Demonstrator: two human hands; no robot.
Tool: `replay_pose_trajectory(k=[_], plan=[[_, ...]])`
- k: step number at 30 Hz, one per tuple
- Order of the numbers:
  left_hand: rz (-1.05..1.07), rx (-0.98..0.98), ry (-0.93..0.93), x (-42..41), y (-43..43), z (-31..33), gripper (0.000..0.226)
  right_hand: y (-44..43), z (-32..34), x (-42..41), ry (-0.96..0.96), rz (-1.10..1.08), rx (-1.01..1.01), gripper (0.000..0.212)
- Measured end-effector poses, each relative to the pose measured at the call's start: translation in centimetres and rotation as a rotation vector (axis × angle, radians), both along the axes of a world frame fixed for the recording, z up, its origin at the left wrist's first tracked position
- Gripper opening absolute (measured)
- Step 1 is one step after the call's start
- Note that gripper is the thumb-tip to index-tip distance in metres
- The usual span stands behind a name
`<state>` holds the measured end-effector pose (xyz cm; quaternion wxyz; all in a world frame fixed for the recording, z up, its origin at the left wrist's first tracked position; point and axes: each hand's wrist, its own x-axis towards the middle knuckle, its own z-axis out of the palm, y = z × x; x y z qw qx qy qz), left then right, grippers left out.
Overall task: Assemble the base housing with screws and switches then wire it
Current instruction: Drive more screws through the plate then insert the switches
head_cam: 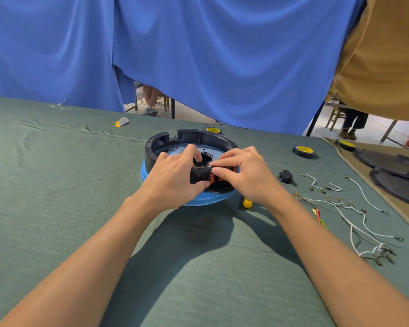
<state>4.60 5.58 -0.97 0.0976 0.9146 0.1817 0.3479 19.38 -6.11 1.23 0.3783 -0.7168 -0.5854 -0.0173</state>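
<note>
The housing [198,136], a black ring resting on a blue ring [200,202], sits mid-tabletop [57,185], and both hands meet at its near wall. The left hand [175,174] has its fingers curled over that wall with the thumb under the outside, gripping the panel section. The right hand [244,177] has its thumb and forefinger closed in a pinch at the red switches [215,179] in the panel. What lies between the tips is too small to tell.

The likely trouble is a switch going in crooked. Pressure on 1 corner could jam it or leave a clip unlatched. A hard push on the near wall could also tilt the housing off the blue ring or slide both across the cloth, since nothing shows them fixed down. The yellow tool [247,203] lies just beside the right wrist, and a sideways move could knock it. The wires [354,223] near the right forearm could snag and drag.

There is open cloth to the left and between the forearms. The right side is crowded with a black plug [285,177], the wires, a tape roll [304,151] and 2 black lids [387,159] further out. Another roll sits just behind the housing, near the far edge and the curtain [198,55].
</note>
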Motion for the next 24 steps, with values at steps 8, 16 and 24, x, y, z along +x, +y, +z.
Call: replay_pose_trajectory(k=[8,16,24], plan=[[-0.003,0.015,-0.045,-0.3,-0.7,0.2,0.031,0.4,-0.2,0.1,-0.006,-0.061,0.031,0.014],[0.090,0.074,-0.078,0.2,-1.7,0.0,0.023,-0.2,0.1,0.0,0.087,-0.041,0.048,0.013],[0.152,0.048,-0.133,1.2,-2.9,-0.6,0.017,-3.1,-0.5,7.1,-0.022,-0.547,-0.147,0.028]])
